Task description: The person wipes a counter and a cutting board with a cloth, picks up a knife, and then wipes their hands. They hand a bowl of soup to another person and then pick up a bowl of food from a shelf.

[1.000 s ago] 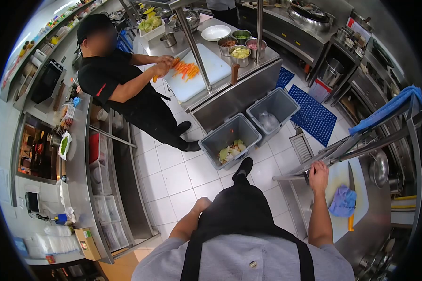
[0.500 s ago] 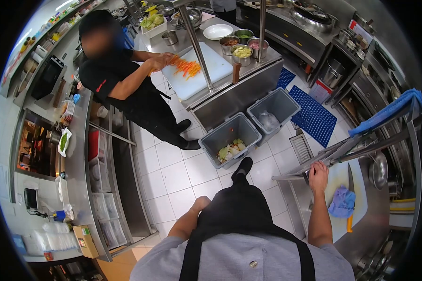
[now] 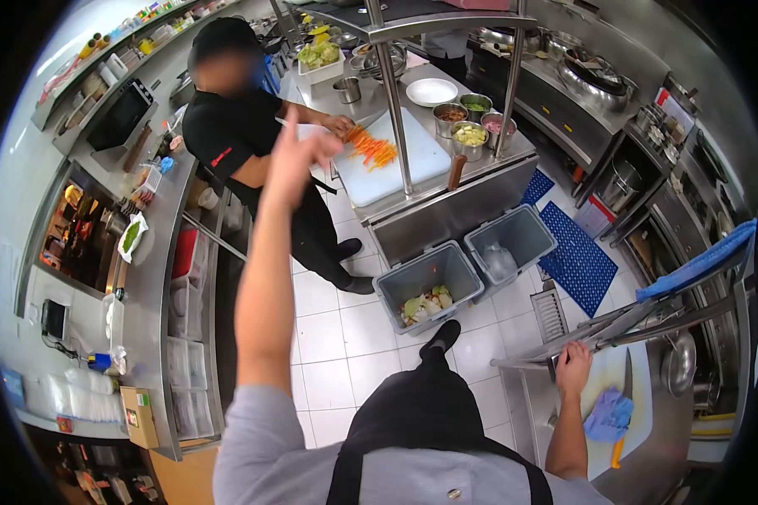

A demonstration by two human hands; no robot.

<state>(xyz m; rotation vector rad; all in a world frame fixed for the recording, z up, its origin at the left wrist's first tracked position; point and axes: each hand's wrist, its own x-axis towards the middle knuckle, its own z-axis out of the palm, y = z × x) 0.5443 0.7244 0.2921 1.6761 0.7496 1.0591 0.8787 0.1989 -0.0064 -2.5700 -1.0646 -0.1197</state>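
My left hand [image 3: 297,164] is raised at arm's length, smeared by motion, with fingers stretched out and nothing in it. From this view it overlaps the co-worker. My right hand [image 3: 573,368] rests with fingers extended at the counter edge, beside a white cutting board [image 3: 643,406]. On that board lies a crumpled blue-purple cloth [image 3: 608,414], partly covering a knife with an orange handle [image 3: 617,453]. Across the aisle, a co-worker in black [image 3: 219,126] has a hand by shredded orange vegetables [image 3: 372,149] on another white board [image 3: 379,185].
Two grey bins [image 3: 466,305] stand on the tiled floor, the nearer one holding vegetable scraps [image 3: 427,305]. Metal tubs of chopped food [image 3: 469,139] sit on the opposite counter. A blue mat [image 3: 579,257] and a floor drain [image 3: 549,315] lie to the right.
My left hand has swung up and forward from beside my apron. My right hand stays at the counter edge. The view has shifted, and the co-worker's hands have separated somewhat.
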